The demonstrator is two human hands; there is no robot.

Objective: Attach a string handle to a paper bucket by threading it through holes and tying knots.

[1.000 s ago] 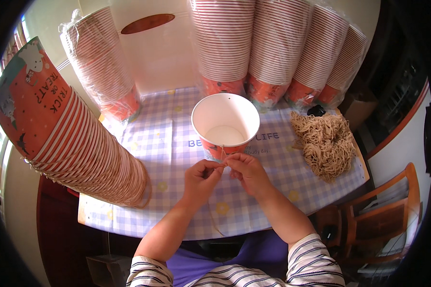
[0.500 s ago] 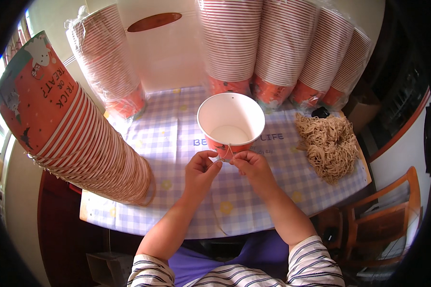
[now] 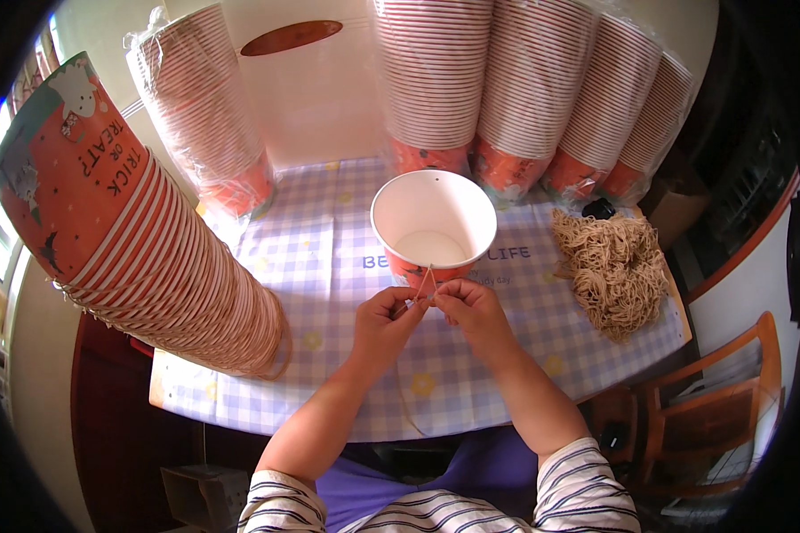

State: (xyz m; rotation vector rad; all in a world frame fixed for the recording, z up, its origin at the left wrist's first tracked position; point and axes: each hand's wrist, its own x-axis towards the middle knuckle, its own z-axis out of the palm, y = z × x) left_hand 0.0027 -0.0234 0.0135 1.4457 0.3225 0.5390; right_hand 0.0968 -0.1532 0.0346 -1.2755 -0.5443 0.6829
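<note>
The hands (image 3: 384, 327) have drawn closer together, pinching twine (image 3: 431, 271) — the gripped part hidden from view.

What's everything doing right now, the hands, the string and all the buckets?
Single bucket: upright, open-topped.
Left hand: pinching string.
Right hand: pinching string too.
String: running from the single bucket's near side to both hands.
Left front stack: nested, unwrapped.
Back stacks: nested, bagged in clear plastic.
String heap: loose, tangled.
Tablecloth: spread out.

Gap betw tall stack (image 3: 156, 244) & bucket (image 3: 433, 222), twine heap (image 3: 612, 277) obstructs R
</note>
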